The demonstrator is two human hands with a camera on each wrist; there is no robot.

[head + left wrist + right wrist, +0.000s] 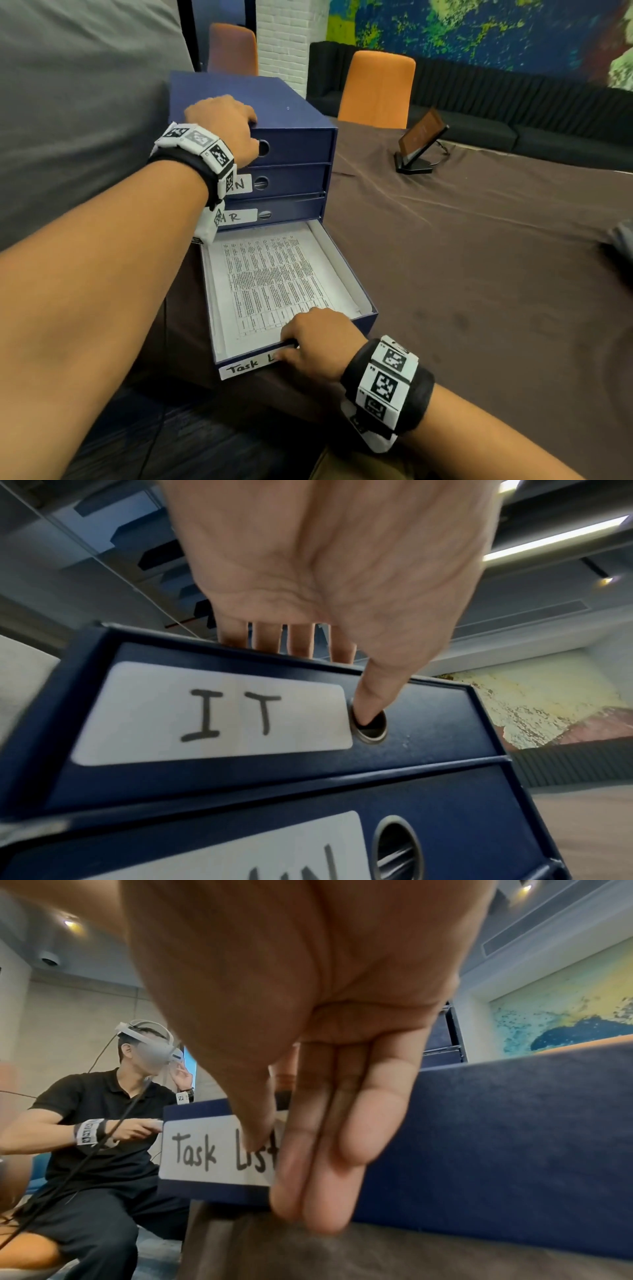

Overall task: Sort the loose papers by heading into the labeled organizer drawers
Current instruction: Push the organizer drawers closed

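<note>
A blue organizer (274, 102) with several stacked drawers stands on the table. Its bottom drawer (342, 270), labeled "Task List" (205, 1150), is pulled out, and printed papers (274, 281) lie flat inside. My right hand (318, 342) is at that drawer's front panel: straight fingers (342, 1177) lie against the panel and the thumb touches the label. My left hand (222, 126) rests on the organizer's top. Its fingers (301, 639) lie over the top edge, and the thumb tip sits in the finger hole (371, 729) of the "IT" drawer (445, 723). That drawer is closed, as are the two below it.
A brown cloth covers the table (479, 274). A phone on a stand (419, 144) sits beyond the organizer, to its right. An orange chair (376, 89) stands behind the table, and a dark object (621, 240) lies at the right edge. Another person wearing a headset (103, 1110) sits nearby.
</note>
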